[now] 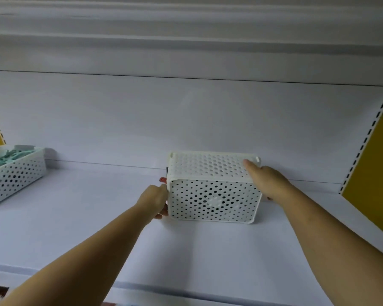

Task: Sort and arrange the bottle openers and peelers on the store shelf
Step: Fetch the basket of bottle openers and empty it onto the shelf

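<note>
A white perforated basket (212, 191) is tipped on its side on the white shelf (97, 217), its bottom facing me and its opening turned to the back wall. My left hand (156, 200) grips its left edge, fingers curled round it. My right hand (265, 180) holds the right side, with the index finger stretched along the top face. A small red item (162, 180) pokes out behind the basket's left edge; the basket hides whatever else it holds.
A second white perforated basket (13, 175) with several teal items (7, 156) stands at the far left of the shelf. Slotted uprights and yellow panels (376, 164) flank the shelf bay. Another shelf hangs overhead.
</note>
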